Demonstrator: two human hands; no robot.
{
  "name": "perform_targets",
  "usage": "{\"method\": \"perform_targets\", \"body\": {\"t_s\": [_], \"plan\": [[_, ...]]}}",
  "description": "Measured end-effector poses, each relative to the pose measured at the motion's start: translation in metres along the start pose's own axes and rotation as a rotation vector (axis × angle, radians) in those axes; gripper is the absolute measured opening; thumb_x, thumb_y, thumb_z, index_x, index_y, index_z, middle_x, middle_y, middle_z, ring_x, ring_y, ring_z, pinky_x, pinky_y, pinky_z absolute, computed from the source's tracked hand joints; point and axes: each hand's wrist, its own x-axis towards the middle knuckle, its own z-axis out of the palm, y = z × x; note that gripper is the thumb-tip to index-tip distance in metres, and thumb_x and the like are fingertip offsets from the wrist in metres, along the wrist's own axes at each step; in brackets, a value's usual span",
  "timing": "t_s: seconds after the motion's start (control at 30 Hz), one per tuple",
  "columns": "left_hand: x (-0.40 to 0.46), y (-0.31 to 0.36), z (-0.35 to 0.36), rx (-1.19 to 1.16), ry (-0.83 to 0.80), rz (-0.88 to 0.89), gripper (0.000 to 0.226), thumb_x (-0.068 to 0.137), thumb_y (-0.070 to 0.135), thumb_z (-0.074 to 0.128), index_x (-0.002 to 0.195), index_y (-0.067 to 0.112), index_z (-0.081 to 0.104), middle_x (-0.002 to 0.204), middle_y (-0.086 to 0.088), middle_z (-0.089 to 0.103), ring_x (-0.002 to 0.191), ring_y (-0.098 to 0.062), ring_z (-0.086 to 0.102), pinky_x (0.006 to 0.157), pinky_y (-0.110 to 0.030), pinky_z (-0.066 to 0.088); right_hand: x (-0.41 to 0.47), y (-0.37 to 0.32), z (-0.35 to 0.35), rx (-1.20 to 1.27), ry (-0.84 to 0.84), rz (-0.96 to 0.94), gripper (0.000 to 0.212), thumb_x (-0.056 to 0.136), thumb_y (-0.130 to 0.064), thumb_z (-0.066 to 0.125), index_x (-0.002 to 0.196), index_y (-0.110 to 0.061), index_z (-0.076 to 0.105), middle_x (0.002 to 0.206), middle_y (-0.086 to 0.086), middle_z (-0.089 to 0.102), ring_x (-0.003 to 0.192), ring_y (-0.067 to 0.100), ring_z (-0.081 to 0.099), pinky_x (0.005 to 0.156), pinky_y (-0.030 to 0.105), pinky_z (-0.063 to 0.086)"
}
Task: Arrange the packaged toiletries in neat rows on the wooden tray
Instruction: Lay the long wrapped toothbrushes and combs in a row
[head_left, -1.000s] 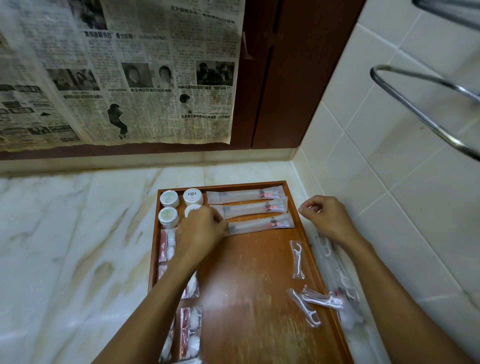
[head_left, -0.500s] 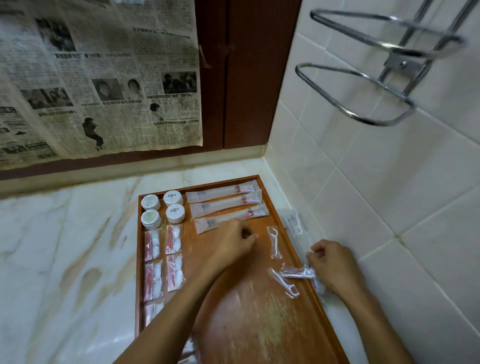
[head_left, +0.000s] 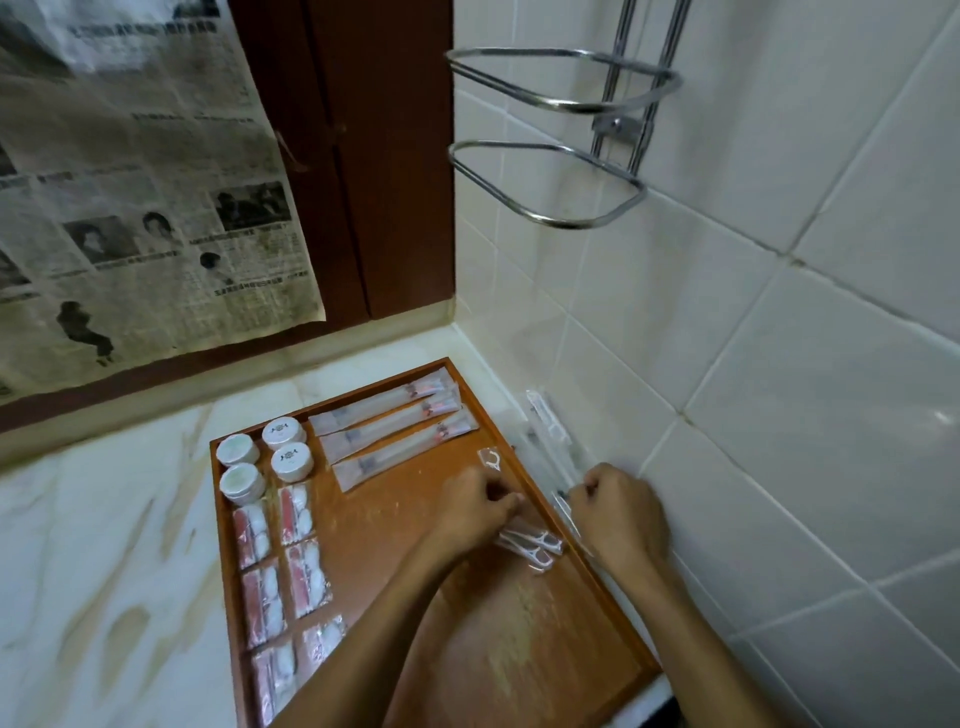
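Head cam: L grip (head_left: 480, 506) pinching floss-pick pkts (head_left: 535, 545) on tray (head_left: 519, 649), R grip (head_left: 618, 512) clutching clear pkts (head_left: 550, 431).

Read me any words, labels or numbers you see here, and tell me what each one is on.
No text here can be quoted.
Newspaper on the wall: printed headlines and columns, too blurred to read.
Two round white lids: a dark emblem, too small to read.
Long sachets: red and grey marks, illegible.
Red and white packets: no legible print.
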Motion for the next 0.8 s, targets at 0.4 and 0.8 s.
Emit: {"method": "perform_targets", "body": {"t_s": [0.4, 0.8], "plan": [[-0.024, 0.014, 0.008, -0.46, -0.059, -0.128, 0.025, 0.097, 0.017, 0.055, 0.086, 0.003, 0.073, 0.08, -0.007, 0.074, 0.073, -0.017, 0.071, 0.062, -0.018, 0.052, -0.021, 0.007, -0.031, 0.935, -0.427, 0.476, 0.017, 0.087, -0.006, 0.054, 0.072, -0.009, 0.06, 0.061, 0.009, 0.051, 0.035, 0.01, 0.037, 0.035, 0.016, 0.023], [-0.046, -0.001, 0.008, -0.824, 0.021, -0.445, 0.031, 0.089, 0.025, 0.068, 0.094, -0.005, 0.07, 0.081, -0.022, 0.073, 0.06, -0.022, 0.065, 0.05, -0.022, 0.053, -0.064, 0.003, -0.013, 0.569, -0.409, -0.188, 0.027, 0.08, -0.022, 0.075, 0.105, -0.031, 0.074, 0.085, -0.013, 0.069, 0.078, -0.001, 0.062, 0.068, 0.011, 0.047]]}}
